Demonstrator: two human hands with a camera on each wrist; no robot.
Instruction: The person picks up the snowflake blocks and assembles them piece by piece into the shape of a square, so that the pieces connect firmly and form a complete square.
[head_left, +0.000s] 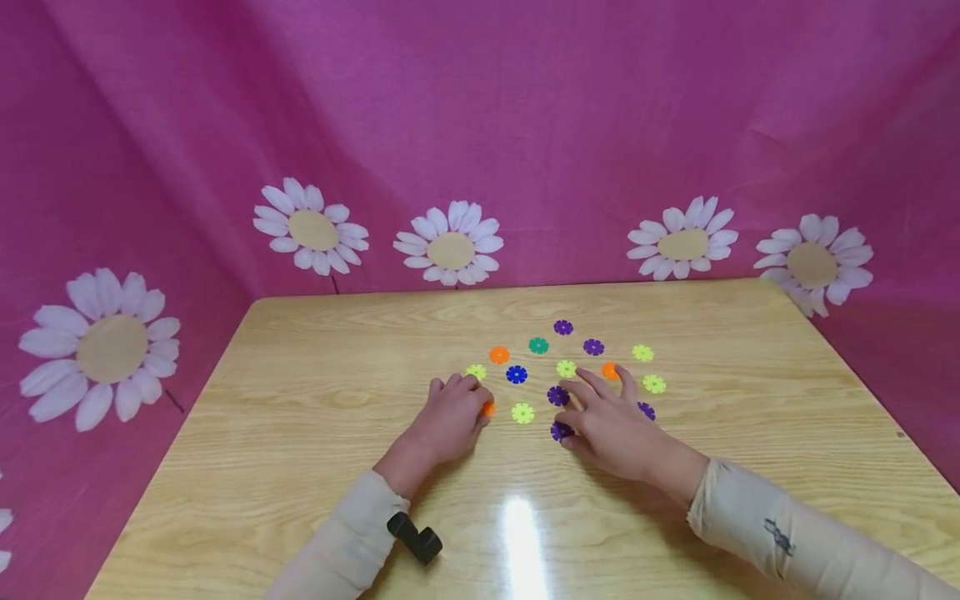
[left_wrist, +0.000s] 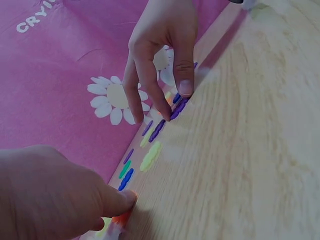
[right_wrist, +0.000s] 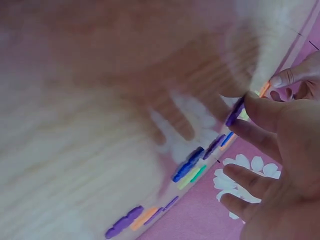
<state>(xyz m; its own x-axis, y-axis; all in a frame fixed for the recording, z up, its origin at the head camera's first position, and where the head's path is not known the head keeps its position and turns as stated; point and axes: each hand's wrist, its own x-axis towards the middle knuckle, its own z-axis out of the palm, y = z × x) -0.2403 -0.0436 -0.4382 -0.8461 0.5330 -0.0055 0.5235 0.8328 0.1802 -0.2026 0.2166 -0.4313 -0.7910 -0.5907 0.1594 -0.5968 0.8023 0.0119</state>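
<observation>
Small notched plastic discs lie spread on the wooden table. My left hand [head_left: 450,419] has its thumb and fingers at an orange disc [head_left: 489,409], pinching its edge; the fingers partly cover the disc. A yellow-green disc [head_left: 476,372] lies just beyond those knuckles. To the right, my right hand [head_left: 617,427] holds a purple disc [right_wrist: 234,112] between thumb and index finger at the near side of the group. Its other fingers spread over the discs, close to another purple disc [head_left: 557,396] and an orange disc [head_left: 611,371].
Between the hands lie a yellow-green disc [head_left: 522,413] and a blue disc [head_left: 516,375]. Farther back are a green disc [head_left: 538,345] and purple discs [head_left: 563,327]. A pink cloth with daisies [head_left: 451,250] hangs behind the table [head_left: 300,467]. A black strap piece [head_left: 415,539] is by the left sleeve.
</observation>
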